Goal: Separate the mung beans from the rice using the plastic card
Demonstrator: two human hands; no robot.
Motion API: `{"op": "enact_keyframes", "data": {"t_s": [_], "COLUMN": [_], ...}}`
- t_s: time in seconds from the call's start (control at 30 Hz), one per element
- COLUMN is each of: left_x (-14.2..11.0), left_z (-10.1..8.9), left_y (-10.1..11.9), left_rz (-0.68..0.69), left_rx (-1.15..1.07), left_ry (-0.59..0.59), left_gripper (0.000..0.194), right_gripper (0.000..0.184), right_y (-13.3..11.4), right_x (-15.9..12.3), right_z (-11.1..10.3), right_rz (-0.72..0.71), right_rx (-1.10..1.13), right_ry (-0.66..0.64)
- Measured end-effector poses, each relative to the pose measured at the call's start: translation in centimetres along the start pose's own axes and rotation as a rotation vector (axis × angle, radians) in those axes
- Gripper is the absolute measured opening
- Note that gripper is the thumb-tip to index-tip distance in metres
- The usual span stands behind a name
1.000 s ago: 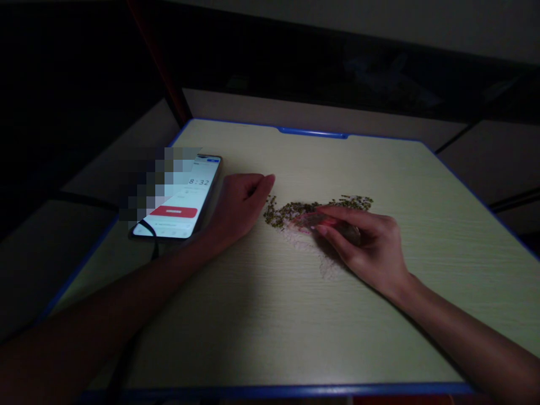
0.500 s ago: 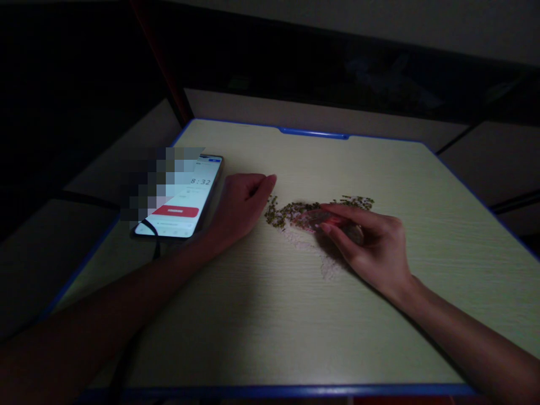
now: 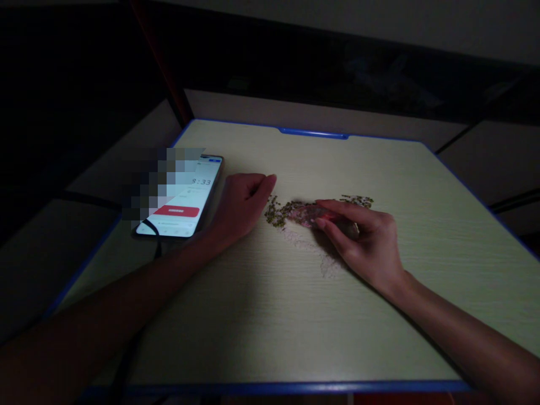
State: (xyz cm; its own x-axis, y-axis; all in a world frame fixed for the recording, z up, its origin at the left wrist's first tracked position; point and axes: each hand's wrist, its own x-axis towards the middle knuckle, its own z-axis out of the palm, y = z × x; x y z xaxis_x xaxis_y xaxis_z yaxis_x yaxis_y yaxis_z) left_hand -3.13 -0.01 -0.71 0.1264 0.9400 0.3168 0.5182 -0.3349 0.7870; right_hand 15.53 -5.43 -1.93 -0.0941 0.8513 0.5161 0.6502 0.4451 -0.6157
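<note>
A light, wood-grained table [image 3: 270, 326] is filling the lower view, a blue rim [image 3: 278, 387] running round it and a raised blue strip [image 3: 314, 134] sitting at its far edge. Toward the left side, a phone [image 3: 198, 197] is lying face up, its lit screen showing a red button, pixelation hiding part of it. Near the middle, small green grains [image 3: 276, 216] are lying in a loose, uneven band, and pale grains [image 3: 331, 265] are spreading on its near side
</note>
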Motion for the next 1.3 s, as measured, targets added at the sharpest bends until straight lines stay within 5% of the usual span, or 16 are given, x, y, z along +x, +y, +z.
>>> {"op": "enact_keyframes", "data": {"t_s": [1.3], "left_x": [0.08], "left_z": [0.05], "left_y": [-0.04], "left_rz": [0.003], "left_rx": [-0.042], "left_ry": [-0.001], "left_gripper": [0.042], "right_gripper": [0.019], "right_y": [-0.04], "right_x": [-0.09], "right_z": [-0.14], "right_rz": [-0.102], "right_rx": [0.085], "right_ry": [-0.093]}}
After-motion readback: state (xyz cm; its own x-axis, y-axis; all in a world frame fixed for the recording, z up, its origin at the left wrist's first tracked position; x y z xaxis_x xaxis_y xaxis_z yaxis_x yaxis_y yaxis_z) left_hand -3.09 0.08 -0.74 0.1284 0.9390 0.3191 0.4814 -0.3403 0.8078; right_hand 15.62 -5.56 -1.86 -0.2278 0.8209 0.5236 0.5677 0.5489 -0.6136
